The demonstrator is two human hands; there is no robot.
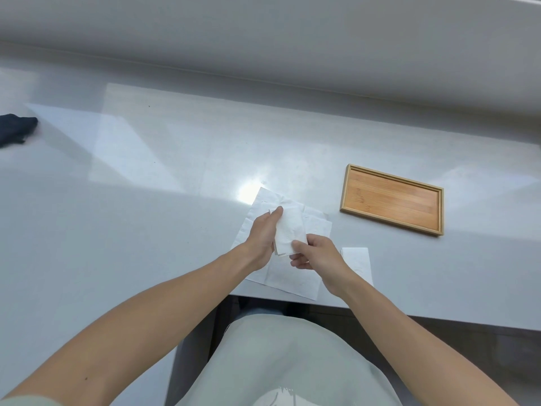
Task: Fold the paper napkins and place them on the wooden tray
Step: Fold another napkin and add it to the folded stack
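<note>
Both hands' grip, left hand (263, 232) and right hand (314, 253), clamps folded napkin (289, 230), hiding its edges.

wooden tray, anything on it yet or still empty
Empty: the wooden tray shows only bare wood; the folded napkin is in both hands.

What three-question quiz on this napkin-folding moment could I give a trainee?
1. True or false: the wooden tray already holds a folded napkin.
2. Which of the hands grips the folded napkin? A) left hand only B) right hand only C) both
3. Fill in: a second folded napkin lies on the table to the ____ of the right hand.

Key: 1. False; the tray holds nothing. 2. C. 3. right; it lies apart from the unfolded napkins spread under the hands.
</note>
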